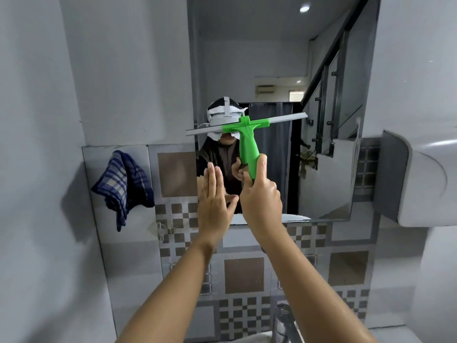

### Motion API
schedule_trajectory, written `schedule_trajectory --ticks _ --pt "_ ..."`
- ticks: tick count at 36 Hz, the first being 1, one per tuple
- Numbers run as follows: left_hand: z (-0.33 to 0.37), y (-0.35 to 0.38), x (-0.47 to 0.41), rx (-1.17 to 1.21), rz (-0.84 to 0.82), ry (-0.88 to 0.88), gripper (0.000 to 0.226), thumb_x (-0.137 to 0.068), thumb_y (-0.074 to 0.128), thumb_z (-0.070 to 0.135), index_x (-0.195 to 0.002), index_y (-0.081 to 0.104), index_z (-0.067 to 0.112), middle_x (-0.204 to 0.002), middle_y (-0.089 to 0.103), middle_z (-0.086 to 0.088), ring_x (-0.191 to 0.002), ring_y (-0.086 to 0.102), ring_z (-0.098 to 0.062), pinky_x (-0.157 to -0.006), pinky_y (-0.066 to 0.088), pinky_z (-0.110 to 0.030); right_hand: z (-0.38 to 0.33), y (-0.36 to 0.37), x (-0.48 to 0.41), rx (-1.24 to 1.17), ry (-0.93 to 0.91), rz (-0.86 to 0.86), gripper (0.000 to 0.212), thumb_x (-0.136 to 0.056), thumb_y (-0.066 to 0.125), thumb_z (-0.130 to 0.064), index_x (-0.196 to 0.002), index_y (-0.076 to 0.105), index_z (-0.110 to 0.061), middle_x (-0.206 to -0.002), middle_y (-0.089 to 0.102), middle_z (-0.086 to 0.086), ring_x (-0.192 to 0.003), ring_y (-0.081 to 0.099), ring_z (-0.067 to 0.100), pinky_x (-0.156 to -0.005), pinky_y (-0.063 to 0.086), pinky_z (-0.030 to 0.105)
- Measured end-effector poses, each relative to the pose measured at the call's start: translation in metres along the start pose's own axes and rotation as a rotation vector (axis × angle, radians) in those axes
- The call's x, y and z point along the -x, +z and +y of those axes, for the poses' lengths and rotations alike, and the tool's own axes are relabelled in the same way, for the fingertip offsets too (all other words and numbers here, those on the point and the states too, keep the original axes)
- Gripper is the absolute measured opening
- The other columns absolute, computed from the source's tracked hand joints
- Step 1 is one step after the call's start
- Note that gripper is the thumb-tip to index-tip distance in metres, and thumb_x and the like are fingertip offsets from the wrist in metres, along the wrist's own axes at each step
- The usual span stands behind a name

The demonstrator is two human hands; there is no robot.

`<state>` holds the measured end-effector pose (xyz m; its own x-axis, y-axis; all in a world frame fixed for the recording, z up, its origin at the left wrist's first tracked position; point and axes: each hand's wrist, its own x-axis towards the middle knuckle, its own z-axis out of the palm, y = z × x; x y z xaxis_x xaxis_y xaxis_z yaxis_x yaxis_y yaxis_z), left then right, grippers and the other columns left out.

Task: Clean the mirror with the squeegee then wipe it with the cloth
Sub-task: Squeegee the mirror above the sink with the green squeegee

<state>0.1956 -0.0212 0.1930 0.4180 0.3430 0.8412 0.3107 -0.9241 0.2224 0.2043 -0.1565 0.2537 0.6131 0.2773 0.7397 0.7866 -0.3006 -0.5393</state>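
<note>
A tall mirror (272,58) hangs on the wall ahead, above patterned tiles. My right hand (261,196) grips the green handle of a squeegee (247,142). Its grey blade lies across the mirror at mid height, tilted slightly up to the right, with its left end past the mirror's left edge. My left hand (212,206) is flat with fingers straight, at the mirror's lower left corner. A blue and white checked cloth (123,186) hangs on the tiled wall to the left of the mirror, apart from both hands.
A white fixture (425,179) juts out from the wall on the right, level with the mirror's lower part. A chrome tap (284,323) stands at the bottom centre. Grey walls close in on the left and right.
</note>
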Motion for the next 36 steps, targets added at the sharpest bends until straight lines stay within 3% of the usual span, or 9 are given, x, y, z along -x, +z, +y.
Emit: schedule_trajectory --ticks 3,6,9,15,23,26,31,34,36 --pt "0.0 0.005 0.009 0.004 0.0 -0.025 0.087 -0.087 0.057 0.034 -0.146 0.0 0.005 -0.156 -0.002 -0.014 -0.144 -0.003 -0.024 -0.116 0.02 -0.045 0.011 -0.002 -0.002 0.081 -0.043 0.005 0.051 -0.098 0.034 -0.03 -0.144 0.017 -0.014 -0.08 0.064 0.013 -0.071 0.065 0.033 -0.046 0.03 0.027" --pt "0.001 0.01 0.02 0.002 0.012 -0.072 0.09 -0.087 0.061 0.033 -0.146 0.0 0.005 -0.156 -0.002 -0.014 -0.144 0.0 -0.026 -0.118 0.015 -0.037 0.022 -0.003 -0.003 0.126 -0.083 -0.015 0.051 -0.098 0.034 -0.027 -0.144 0.018 -0.015 -0.069 0.056 0.008 -0.065 0.063 0.033 -0.048 0.035 0.03" --pt "0.005 0.016 0.028 0.02 0.034 -0.129 0.091 -0.086 0.064 0.032 -0.146 0.003 0.003 -0.155 -0.002 -0.014 -0.144 0.002 -0.026 -0.117 0.018 -0.04 0.033 -0.006 -0.005 0.147 -0.13 -0.033 0.051 -0.097 0.033 -0.027 -0.144 0.017 -0.015 -0.075 0.063 0.013 -0.065 0.064 0.035 -0.047 0.039 0.032" --pt "0.012 0.026 0.04 0.054 0.088 -0.228 0.087 -0.088 0.059 0.035 -0.146 0.002 0.005 -0.155 -0.004 -0.009 -0.144 -0.006 -0.019 -0.116 -0.004 -0.021 0.053 -0.007 -0.012 0.197 -0.238 -0.031 0.051 -0.097 0.037 -0.026 -0.143 0.02 -0.014 -0.08 0.063 0.013 -0.055 0.063 0.031 -0.041 0.041 0.03" --pt "0.011 0.034 0.042 0.072 0.124 -0.222 0.082 -0.09 0.054 0.037 -0.146 0.003 0.002 -0.155 -0.003 -0.011 -0.143 -0.011 -0.013 -0.114 -0.007 -0.017 0.085 -0.015 -0.029 0.206 -0.397 -0.051 0.052 -0.094 0.046 -0.019 -0.141 0.022 -0.014 -0.094 0.062 0.02 -0.05 0.059 0.035 -0.037 0.04 0.03" --pt "0.01 0.034 0.041 0.069 0.109 -0.229 0.084 -0.09 0.056 0.035 -0.145 0.001 0.003 -0.155 -0.003 -0.012 -0.143 -0.008 -0.017 -0.113 -0.009 -0.015 0.099 -0.019 -0.041 0.273 -0.494 -0.039 0.051 -0.094 0.047 -0.022 -0.136 0.019 -0.018 -0.103 0.06 0.016 -0.062 0.061 0.032 -0.037 0.035 0.027" --pt "0.011 0.033 0.04 0.057 0.112 -0.246 0.086 -0.089 0.05 0.044 -0.144 -0.007 0.009 -0.153 -0.012 -0.003 -0.141 -0.013 -0.013 -0.107 -0.014 -0.008 0.116 -0.028 -0.057 0.394 -0.593 0.055 0.052 -0.086 0.06 -0.023 -0.132 0.038 -0.011 -0.092 0.066 0.017 -0.048 0.058 0.029 -0.033 0.028 0.019" --pt "0.013 0.033 0.039 0.029 0.128 -0.232 0.088 -0.084 0.037 0.057 -0.144 -0.005 0.008 -0.153 -0.012 -0.001 -0.141 -0.012 -0.015 -0.108 -0.012 -0.008 0.125 -0.033 -0.066 0.435 -0.651 0.084 0.051 -0.086 0.061 -0.022 -0.13 0.04 -0.01 -0.088 0.067 0.016 -0.047 0.057 0.029 -0.037 0.029 0.022" --pt "0.013 0.032 0.04 0.034 0.126 -0.23 0.088 -0.083 0.036 0.057 -0.145 -0.004 0.009 -0.153 -0.012 -0.001 -0.142 -0.011 -0.015 -0.112 0.003 -0.014 0.131 -0.039 -0.073 0.447 -0.702 0.102 0.05 -0.085 0.063 -0.021 -0.129 0.043 -0.008 -0.086 0.067 0.018 -0.047 0.058 0.03 -0.039 0.032 0.024"
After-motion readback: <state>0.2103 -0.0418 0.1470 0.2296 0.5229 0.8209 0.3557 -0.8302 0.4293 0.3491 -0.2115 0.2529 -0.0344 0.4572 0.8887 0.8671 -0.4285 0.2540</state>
